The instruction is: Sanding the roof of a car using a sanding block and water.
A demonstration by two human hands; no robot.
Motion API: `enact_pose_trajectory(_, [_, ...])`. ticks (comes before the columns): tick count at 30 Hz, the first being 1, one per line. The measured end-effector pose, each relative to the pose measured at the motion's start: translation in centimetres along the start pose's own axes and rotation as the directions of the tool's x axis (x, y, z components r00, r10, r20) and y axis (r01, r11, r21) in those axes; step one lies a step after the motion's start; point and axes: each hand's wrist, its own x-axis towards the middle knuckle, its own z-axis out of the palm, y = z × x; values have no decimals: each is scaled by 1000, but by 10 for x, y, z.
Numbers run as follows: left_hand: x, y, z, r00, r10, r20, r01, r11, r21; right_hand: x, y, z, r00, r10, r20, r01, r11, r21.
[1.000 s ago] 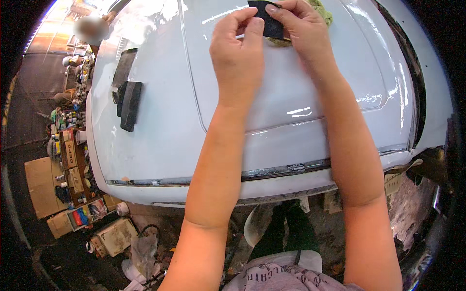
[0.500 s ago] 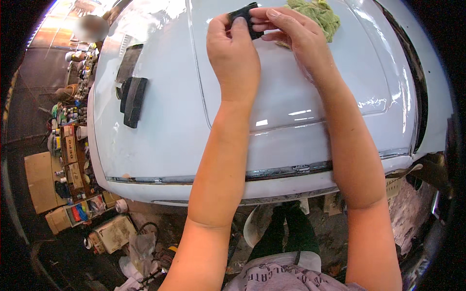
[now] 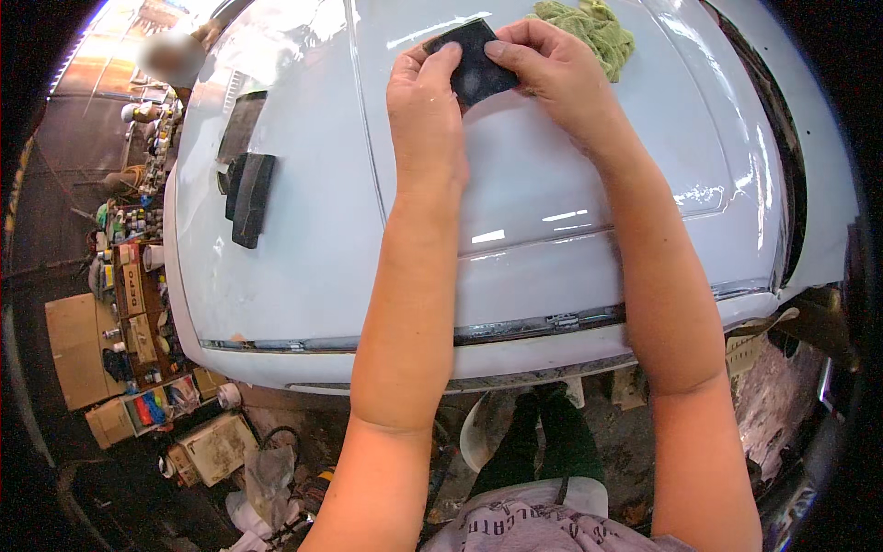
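Both of my hands hold a small dark square of sandpaper (image 3: 476, 64) above a wet, pale car panel (image 3: 524, 184). My left hand (image 3: 428, 106) pinches its left edge with the thumb on top. On the right edge, my right hand (image 3: 556, 78) grips with its thumb on the face and fingers curled behind. A crumpled green cloth (image 3: 598, 37) lies on the panel just beyond my right hand. Further left on the panel sit a black sanding block (image 3: 253, 198) and a flat dark sheet (image 3: 243, 124) behind it.
Left of the car stands a cluttered shelf (image 3: 138, 304) with bottles and boxes. A flattened cardboard piece (image 3: 83, 350), a dirty white box (image 3: 216, 449) and plastic bags (image 3: 269, 483) lie low at the left. The panel's near edge has a dark trim gap (image 3: 543, 329).
The sandpaper has turned so its flat face shows, and it sits slightly lower. My right hand's extended fingers have closed onto its right edge.
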Motion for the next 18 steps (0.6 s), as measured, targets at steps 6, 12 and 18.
enact_pose_trajectory(6, [1, -4, 0, 997, 18, 73, -11, 996, -90, 2, 7, 4, 999, -33, -11, 34, 997, 72])
enact_pose_trajectory(12, [3, -7, -5, 999, 45, 18, -45, 998, -39, -4, 2, 11, 979, -188, -81, 169, 965, -199])
enact_pose_trajectory(18, [4, -5, -4, 994, 109, 10, -109, 992, -57, -8, -3, 18, 975, -218, -43, 203, 953, -226])
